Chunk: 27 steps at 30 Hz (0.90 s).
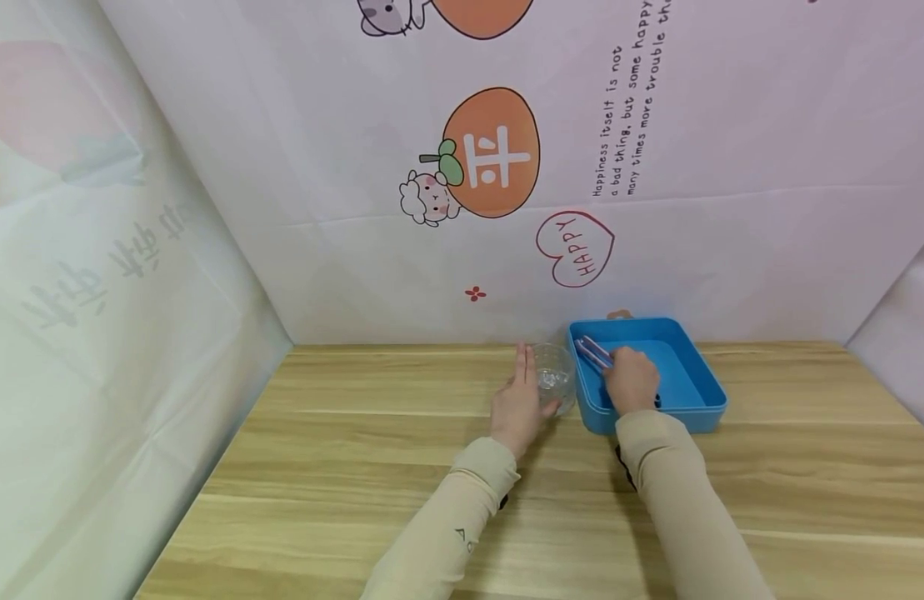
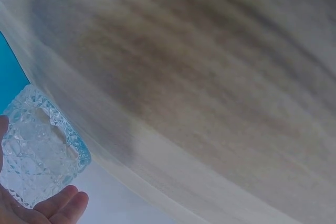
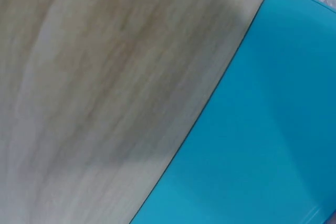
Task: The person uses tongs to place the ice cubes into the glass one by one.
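My left hand (image 1: 517,410) is around a clear glass cup (image 1: 555,379), its fingers along the left side and its thumb at the near side. The left wrist view shows the cup's faceted pattern (image 2: 39,145) between thumb and fingers (image 2: 65,203). Right of the cup, my right hand (image 1: 632,381) reaches into a shallow blue box (image 1: 682,362). It grips slim pink-and-blue stick-like items (image 1: 592,352), whose far ends stick out to the upper left. A small dark bit (image 1: 657,401) shows beside the hand. The right wrist view shows the box's outer wall (image 3: 252,129), not the grip.
Both the cup and the box stand on a wood-grain table (image 1: 342,467), near its back edge. Behind it hangs a white printed sheet (image 1: 357,275), and another sheet (image 1: 132,333) borders the left. The cup stands close against the box's left wall.
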{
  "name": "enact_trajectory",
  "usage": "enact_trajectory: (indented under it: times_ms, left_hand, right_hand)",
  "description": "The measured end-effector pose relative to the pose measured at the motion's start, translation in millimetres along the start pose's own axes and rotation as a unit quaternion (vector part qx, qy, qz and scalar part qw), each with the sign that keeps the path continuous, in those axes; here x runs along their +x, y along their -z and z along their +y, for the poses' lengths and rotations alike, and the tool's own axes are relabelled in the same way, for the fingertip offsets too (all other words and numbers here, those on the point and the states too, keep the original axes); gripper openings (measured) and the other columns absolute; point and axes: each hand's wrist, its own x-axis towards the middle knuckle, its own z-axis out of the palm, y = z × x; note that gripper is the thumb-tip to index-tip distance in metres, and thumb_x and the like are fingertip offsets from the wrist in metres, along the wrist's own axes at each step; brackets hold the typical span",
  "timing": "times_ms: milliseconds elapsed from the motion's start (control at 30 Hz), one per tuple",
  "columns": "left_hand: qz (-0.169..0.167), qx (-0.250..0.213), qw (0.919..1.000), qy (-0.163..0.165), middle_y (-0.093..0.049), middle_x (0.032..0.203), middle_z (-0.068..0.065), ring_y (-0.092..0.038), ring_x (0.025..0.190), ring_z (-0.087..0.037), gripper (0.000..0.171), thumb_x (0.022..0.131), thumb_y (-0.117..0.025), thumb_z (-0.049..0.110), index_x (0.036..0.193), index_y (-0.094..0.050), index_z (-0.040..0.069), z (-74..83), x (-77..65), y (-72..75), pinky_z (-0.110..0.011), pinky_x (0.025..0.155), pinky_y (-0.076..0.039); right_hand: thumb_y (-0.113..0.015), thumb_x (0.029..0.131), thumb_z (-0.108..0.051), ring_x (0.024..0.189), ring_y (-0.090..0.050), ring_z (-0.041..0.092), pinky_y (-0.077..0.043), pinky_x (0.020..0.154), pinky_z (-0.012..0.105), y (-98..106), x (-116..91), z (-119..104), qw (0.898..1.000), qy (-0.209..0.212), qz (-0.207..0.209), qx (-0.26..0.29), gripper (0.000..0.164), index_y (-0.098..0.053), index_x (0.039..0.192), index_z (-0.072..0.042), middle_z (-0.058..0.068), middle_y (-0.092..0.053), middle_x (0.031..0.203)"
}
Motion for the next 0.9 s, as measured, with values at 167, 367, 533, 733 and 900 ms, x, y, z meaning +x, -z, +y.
enact_trajectory:
  times_ms: [167,367,533,733,900]
  left_hand:
    - [-0.015,-0.009,0.9998,0.004,-0.023,0.160,-0.008,-0.047,0.053,-0.007,0.093,0.084,-0.065,0.053,0.152,-0.022,0.006,1.2,0.7,1.0,-0.017,0.043,-0.031]
    - [-0.017,-0.012,0.9997,0.012,-0.023,0.160,-0.007,-0.050,0.055,-0.009,0.093,0.083,-0.066,0.052,0.152,-0.023,0.007,1.9,1.8,0.8,-0.018,0.044,-0.033]
    - [-0.018,-0.012,0.9997,0.008,-0.024,0.160,-0.007,-0.047,0.053,-0.008,0.094,0.083,-0.066,0.053,0.152,-0.022,0.006,2.6,1.4,1.3,-0.017,0.043,-0.032]
    - [-0.015,-0.012,0.9998,0.009,-0.024,0.160,-0.007,-0.040,0.049,-0.007,0.093,0.084,-0.066,0.052,0.152,-0.022,0.006,2.8,0.3,1.5,-0.016,0.042,-0.029]
    - [-0.009,-0.008,0.9999,0.008,-0.024,0.160,-0.006,-0.038,0.047,-0.006,0.093,0.084,-0.066,0.053,0.152,-0.023,0.006,3.6,-0.3,0.8,-0.016,0.041,-0.028]
  right_hand:
    - [-0.061,0.091,-0.009,0.090,-0.062,0.041,-0.052,0.079,0.053,5.2,-1.3,3.7,1.000,-0.004,-0.003,0.001,0.033,-0.061,0.118,0.010,0.030,-0.066,0.106]
    - [-0.063,0.090,-0.009,0.091,-0.064,0.043,-0.053,0.077,0.053,18.9,-5.0,13.8,1.000,0.007,0.009,-0.001,0.034,-0.061,0.118,0.011,0.031,-0.066,0.107]
    - [-0.065,0.089,-0.010,0.084,-0.065,0.043,-0.054,0.069,0.051,35.8,-13.2,27.0,0.999,0.029,0.036,0.001,0.035,-0.063,0.117,0.009,0.031,-0.066,0.106]
    - [-0.064,0.086,-0.006,0.062,-0.063,0.034,-0.046,0.045,0.033,55.9,-21.7,41.6,0.996,0.073,0.059,0.009,0.033,-0.063,0.114,0.012,0.034,-0.066,0.100]
    - [-0.064,0.086,-0.007,0.057,-0.061,0.027,-0.041,0.043,0.028,69.4,-27.6,46.2,0.995,0.086,0.052,0.016,0.035,-0.062,0.116,0.013,0.034,-0.067,0.097]
